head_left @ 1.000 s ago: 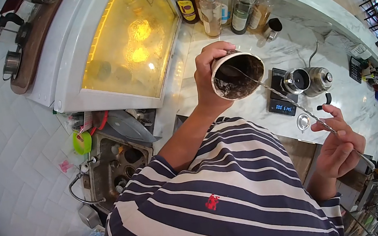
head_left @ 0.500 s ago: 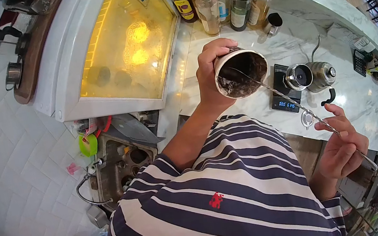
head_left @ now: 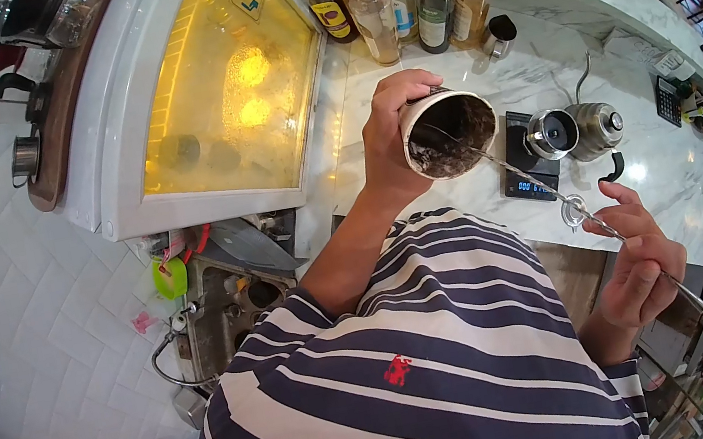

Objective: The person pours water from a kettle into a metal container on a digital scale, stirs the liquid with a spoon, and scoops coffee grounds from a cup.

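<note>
My left hand is wrapped round a pale-rimmed round container, tilted so its mouth faces me. Dark brown powder coats the inside wall and lies in the bottom. Between the thumb and fingers of my right hand is a long bar spoon with a twisted metal shaft. Its far end reaches into the container, where the tip is hard to make out. Beyond the shaft, a glass-and-metal vessel with dark contents sits on a black digital scale. Beside it stands a steel gooseneck kettle.
Several syrup bottles line the back of the marble counter, near a steel cup. A yellow-lit glass-door fridge stands at left, above a metal sink. A small round metal piece lies near the scale.
The view has shifted slightly. The spoon remains inside the container, and both hands keep their hold with only slight movement.
</note>
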`<state>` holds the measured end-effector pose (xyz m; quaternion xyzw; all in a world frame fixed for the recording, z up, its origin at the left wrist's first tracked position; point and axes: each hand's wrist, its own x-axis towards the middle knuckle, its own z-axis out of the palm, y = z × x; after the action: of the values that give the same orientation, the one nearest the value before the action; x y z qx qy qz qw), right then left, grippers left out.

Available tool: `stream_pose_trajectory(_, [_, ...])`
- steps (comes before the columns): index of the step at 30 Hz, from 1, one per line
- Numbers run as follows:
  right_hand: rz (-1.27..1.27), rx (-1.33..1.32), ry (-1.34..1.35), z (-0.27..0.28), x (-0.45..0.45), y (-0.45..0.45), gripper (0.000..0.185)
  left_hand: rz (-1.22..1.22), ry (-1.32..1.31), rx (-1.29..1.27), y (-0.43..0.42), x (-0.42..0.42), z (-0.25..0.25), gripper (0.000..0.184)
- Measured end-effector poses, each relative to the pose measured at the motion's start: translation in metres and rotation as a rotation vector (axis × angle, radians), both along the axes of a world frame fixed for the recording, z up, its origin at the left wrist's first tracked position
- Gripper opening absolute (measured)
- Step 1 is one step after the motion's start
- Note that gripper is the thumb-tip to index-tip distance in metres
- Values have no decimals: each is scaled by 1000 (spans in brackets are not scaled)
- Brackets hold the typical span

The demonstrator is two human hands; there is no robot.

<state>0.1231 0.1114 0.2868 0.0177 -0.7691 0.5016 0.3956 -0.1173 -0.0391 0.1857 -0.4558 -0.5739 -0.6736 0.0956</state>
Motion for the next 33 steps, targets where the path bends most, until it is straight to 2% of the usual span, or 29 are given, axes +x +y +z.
stream_pose_trajectory(9, [12, 49, -122, 14, 2, -2, 32, -69, -53, -33, -4, 2, -5, 78])
stream_pose_trajectory(12, [36, 66, -91, 15, 0, -3, 31, -106, 60, -110, -7, -2, -10, 87])
stream_pose_trajectory(15, [59, 89, -85, 15, -2, -2, 31, -113, 46, -134, -9, 0, -9, 88])
stream_pose_trajectory(17, [73, 100, -83, 14, -2, -1, 30, -108, -17, -92, -7, 3, -10, 82])
stream_pose_trajectory(18, [83, 99, -87, 14, -1, 0, 31, -105, -50, -72, -7, 5, -10, 79])
stream_pose_trajectory(21, [120, 83, -107, 14, 2, 5, 36, -152, -39, -131, -11, 2, -12, 87])
stream_pose_trajectory(33, [89, -29, -87, 2, 11, 12, 37, -278, -65, -247, -9, 3, -2, 87])
